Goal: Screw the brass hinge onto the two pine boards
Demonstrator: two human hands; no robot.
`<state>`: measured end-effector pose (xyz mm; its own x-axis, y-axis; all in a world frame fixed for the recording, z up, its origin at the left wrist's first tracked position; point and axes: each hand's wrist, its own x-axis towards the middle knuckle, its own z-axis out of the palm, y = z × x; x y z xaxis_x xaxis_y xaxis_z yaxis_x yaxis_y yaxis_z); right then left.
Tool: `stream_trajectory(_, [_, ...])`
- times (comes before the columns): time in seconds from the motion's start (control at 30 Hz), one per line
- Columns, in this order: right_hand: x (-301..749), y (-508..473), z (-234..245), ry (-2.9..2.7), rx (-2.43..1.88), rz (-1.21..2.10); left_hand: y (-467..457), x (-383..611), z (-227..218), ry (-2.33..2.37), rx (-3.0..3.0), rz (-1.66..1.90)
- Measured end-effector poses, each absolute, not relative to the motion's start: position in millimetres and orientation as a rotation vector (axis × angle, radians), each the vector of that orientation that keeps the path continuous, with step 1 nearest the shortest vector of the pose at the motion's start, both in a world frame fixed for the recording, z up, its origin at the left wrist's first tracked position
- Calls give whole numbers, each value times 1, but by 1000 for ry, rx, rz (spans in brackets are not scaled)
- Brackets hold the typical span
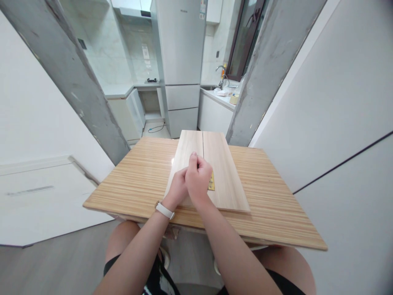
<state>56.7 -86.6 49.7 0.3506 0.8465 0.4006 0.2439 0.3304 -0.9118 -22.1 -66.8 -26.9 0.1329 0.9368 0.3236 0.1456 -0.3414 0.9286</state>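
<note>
Two pale wooden boards lie side by side on the table, a thin dark seam running between them. My right hand is closed above the seam, thumb uppermost, with a small dark spot showing in its grip. What it holds cannot be made out. Pressed against it from the left is my left hand, its fingers hidden behind the right one; a white-banded watch circles that wrist. Beside the right hand, a brass-coloured plate with holes, like a hinge, lies partly covered on the boards.
The striped wooden table spans the space before my knees. White panels rise on both sides, with grey pillars beyond. Behind the table stand a fridge, a sink counter with a faucet, and a cable on the floor.
</note>
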Motion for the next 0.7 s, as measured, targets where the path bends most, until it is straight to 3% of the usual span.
stream_trajectory(0.1, [72,-68,55,-1372,-1117,719,-67,-21,-24,1057,1630,1300])
stream_trajectory(0.37, [121,-23,79,-1722,-733,1580,-50,-9,-19,740,1553,1180])
stream_trajectory(0.5, [129,-23,75,-1653,-744,1503,-48,-6,-18,834,1630,1202])
stream_trajectory(0.7, [109,-51,58,-1386,-899,939,-55,-8,-13,992,1771,1254])
